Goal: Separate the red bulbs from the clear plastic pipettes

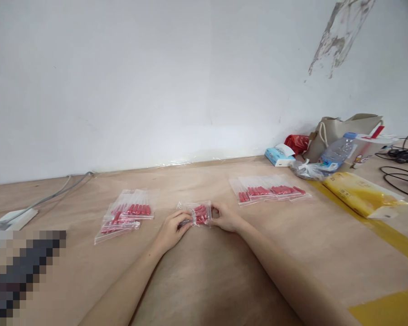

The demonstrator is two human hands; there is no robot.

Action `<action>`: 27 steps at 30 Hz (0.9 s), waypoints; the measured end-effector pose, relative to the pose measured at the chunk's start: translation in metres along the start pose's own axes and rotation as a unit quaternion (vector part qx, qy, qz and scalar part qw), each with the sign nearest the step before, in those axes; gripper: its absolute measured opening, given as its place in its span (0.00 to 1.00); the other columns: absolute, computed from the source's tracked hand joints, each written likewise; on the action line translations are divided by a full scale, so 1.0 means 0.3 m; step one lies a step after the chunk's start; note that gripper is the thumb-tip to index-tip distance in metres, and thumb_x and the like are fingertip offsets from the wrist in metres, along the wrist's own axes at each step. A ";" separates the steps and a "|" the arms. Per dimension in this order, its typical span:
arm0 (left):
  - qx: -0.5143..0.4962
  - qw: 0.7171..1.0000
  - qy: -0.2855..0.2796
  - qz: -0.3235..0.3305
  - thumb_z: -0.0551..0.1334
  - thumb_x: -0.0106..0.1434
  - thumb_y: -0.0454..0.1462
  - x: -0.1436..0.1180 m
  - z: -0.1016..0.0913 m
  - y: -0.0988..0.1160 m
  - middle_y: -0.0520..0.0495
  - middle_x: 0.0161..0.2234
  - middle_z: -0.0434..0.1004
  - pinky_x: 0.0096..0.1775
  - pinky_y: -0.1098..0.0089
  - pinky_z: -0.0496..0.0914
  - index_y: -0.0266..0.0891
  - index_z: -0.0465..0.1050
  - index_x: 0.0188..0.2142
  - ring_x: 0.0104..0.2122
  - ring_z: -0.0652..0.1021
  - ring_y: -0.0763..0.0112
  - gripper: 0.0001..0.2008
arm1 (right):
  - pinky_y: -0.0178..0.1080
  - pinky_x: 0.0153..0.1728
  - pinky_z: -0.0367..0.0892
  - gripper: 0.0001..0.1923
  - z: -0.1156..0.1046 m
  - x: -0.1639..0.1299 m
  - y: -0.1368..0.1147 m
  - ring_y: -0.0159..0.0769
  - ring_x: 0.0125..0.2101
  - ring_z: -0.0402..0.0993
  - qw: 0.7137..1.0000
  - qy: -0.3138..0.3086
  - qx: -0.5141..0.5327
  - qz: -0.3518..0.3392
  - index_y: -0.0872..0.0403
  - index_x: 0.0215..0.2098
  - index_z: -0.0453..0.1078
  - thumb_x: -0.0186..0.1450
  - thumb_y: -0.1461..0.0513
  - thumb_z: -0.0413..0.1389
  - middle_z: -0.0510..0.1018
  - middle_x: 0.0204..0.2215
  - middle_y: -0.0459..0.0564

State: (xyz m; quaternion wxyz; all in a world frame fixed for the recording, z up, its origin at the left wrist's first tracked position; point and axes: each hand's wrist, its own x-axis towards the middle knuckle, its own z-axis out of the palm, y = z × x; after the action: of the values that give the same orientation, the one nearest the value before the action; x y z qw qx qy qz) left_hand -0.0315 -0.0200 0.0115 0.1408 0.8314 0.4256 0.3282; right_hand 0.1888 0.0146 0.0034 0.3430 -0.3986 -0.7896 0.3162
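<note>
A small clear plastic bag (201,213) with several short red pieces inside lies in front of me on the wooden table. My left hand (174,228) has its fingers closed on the bag's left side, where a small dark thing shows under the fingertips; I cannot make out what it is. At the right edge of the bag, my right hand (225,218) pinches the plastic between thumb and fingers. To the left lies an overlapping pile of similar zip bags (124,213) with red-ended contents. Another overlapping row of zip bags (268,189) lies to the right.
At the back right stand a blue tissue pack (279,156), a plastic bottle (338,151) and a beige bag (355,124). A yellow wipes packet (363,194) lies nearer. Black cables (403,174) are far right; a grey cable (54,194) runs along the left.
</note>
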 end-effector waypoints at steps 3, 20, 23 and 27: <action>0.003 1.000 0.007 0.003 0.57 0.60 0.37 -0.001 -0.002 0.001 0.47 0.39 0.73 0.42 0.67 0.69 0.41 0.72 0.33 0.39 0.74 0.69 0.06 | 0.37 0.33 0.66 0.15 0.014 0.007 0.017 0.33 0.30 0.71 0.998 0.005 0.055 0.038 0.53 0.38 0.71 0.51 0.61 0.61 0.76 0.31 0.45; 0.007 1.000 0.010 0.006 0.56 0.60 0.35 -0.005 0.003 -0.013 0.47 0.39 0.71 0.43 0.67 0.67 0.41 0.69 0.33 0.40 0.72 0.69 0.04 | 0.34 0.30 0.64 0.13 0.053 0.010 0.016 0.30 0.27 0.70 0.994 0.005 0.079 0.072 0.55 0.35 0.68 0.51 0.60 0.61 0.75 0.27 0.44; 0.003 1.000 0.010 0.009 0.56 0.60 0.35 -0.004 0.003 -0.015 0.47 0.39 0.71 0.42 0.67 0.67 0.40 0.69 0.33 0.40 0.72 0.69 0.04 | 0.34 0.30 0.64 0.10 0.046 0.006 0.009 0.30 0.27 0.69 0.995 0.004 0.076 0.070 0.55 0.33 0.68 0.54 0.59 0.59 0.74 0.26 0.44; 0.001 1.000 0.003 0.006 0.56 0.61 0.36 -0.002 0.003 -0.012 0.47 0.38 0.71 0.42 0.68 0.66 0.40 0.68 0.31 0.39 0.72 0.70 0.04 | 0.34 0.31 0.63 0.13 0.044 -0.002 0.012 0.30 0.28 0.69 0.996 -0.004 0.075 0.055 0.54 0.34 0.67 0.52 0.58 0.60 0.74 0.28 0.45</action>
State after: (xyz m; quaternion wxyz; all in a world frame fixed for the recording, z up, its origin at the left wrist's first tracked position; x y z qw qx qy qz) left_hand -0.0335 -0.0183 0.0088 0.1366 0.8332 0.4214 0.3310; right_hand 0.1800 0.0129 -0.0069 0.3506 -0.4130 -0.7424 0.3942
